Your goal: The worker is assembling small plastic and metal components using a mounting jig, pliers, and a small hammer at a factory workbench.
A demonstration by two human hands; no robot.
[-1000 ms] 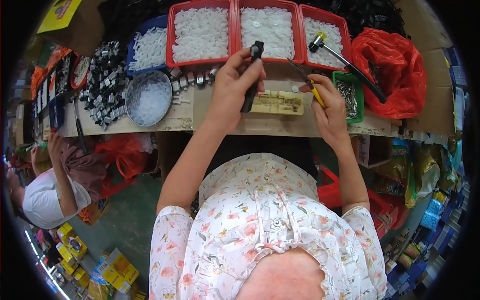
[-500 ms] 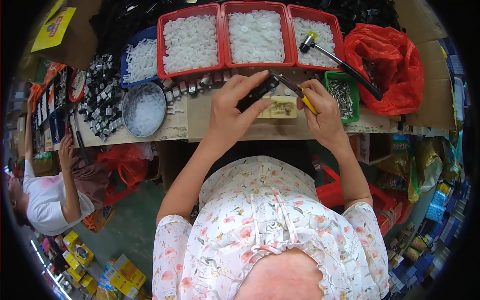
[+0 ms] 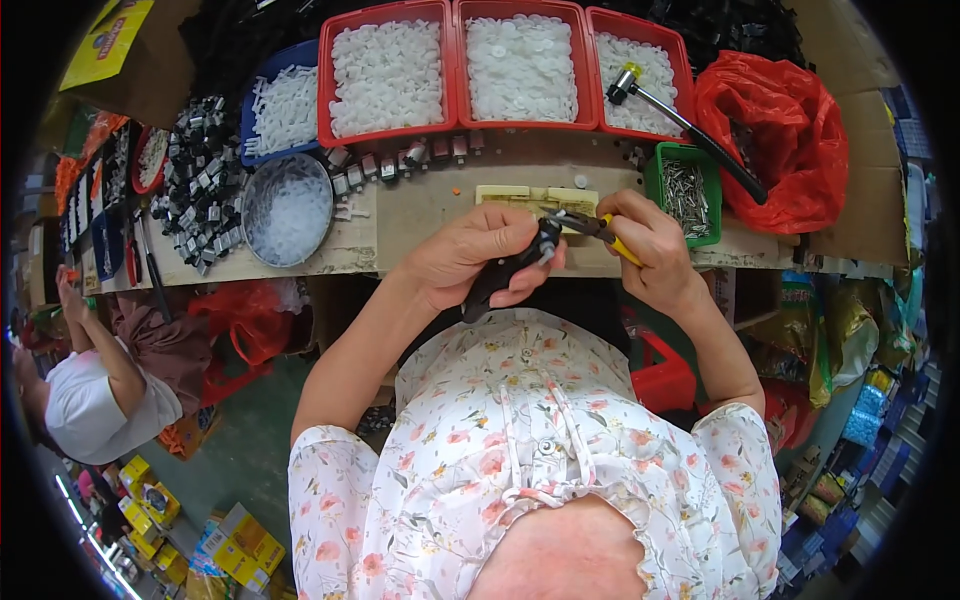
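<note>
In my left hand [image 3: 478, 250] is a long black part [image 3: 512, 268] with small pale fittings near its upper end. The fingers are wrapped round it, and its lower end points toward my blouse. My right hand [image 3: 650, 245] grips a pair of pliers [image 3: 600, 230] with yellow and black handles. Their metal jaws reach left to the upper end of the black part; whether they pinch anything there is too small to tell. Just beyond both hands lies a cream-coloured block [image 3: 540, 195] on the bench, partly covered by my left hand and the pliers.
Red trays [image 3: 388, 133] of white plastic pieces line the back. A hammer [image 3: 690, 130] lies across the right tray toward a red bag [image 3: 780, 110]. A green box [image 3: 655, 190] holds metal pins. Left are a metal bowl [image 3: 250, 240] and black-and-silver parts [image 3: 200, 190]. Another person [image 3: 100, 400] sits far left.
Both hands have come nearer my body with the black part and the pliers. The black part now tilts toward me, and more of the cream block shows. The other person's hands have drawn back.
</note>
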